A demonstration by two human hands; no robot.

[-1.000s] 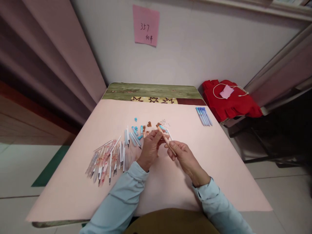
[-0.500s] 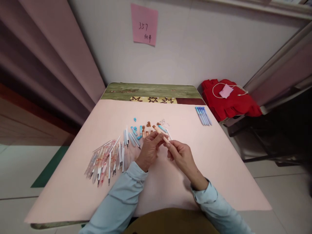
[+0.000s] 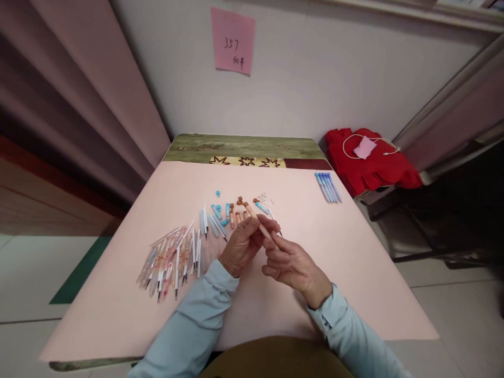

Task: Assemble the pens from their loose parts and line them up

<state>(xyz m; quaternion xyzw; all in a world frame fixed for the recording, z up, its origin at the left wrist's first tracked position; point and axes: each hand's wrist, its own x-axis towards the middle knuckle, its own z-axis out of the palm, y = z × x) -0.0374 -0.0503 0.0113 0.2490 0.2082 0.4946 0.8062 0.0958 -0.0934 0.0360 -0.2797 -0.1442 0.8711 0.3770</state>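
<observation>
Between my two hands a peach pen barrel with a brown end [image 3: 250, 210] slants over the table, its brown end pointing up and away. My left hand [image 3: 244, 242] is closed around its middle. My right hand [image 3: 293, 262] pinches its near end, with the fingers curled. Just beyond my hands lie peach-and-brown pen parts [image 3: 238, 217], small brown caps [image 3: 240, 200] and blue pen parts [image 3: 227, 211]. To the left of my left hand are white ink refills [image 3: 198, 252] with dark tips.
Several clear-wrapped pens [image 3: 167, 257] are heaped on the left of the pink-covered table [image 3: 346, 294]. A row of finished-looking blue pens [image 3: 328, 188] lies at the far right. Tiny clear pieces [image 3: 264, 198] lie beyond my hands. A red cloth [image 3: 370, 168] holds a white cable.
My right hand has turned and shifted its grip at the barrel's near end. The barrel's brown end has moved slightly left, and my left fingers have spread a little further along it.
</observation>
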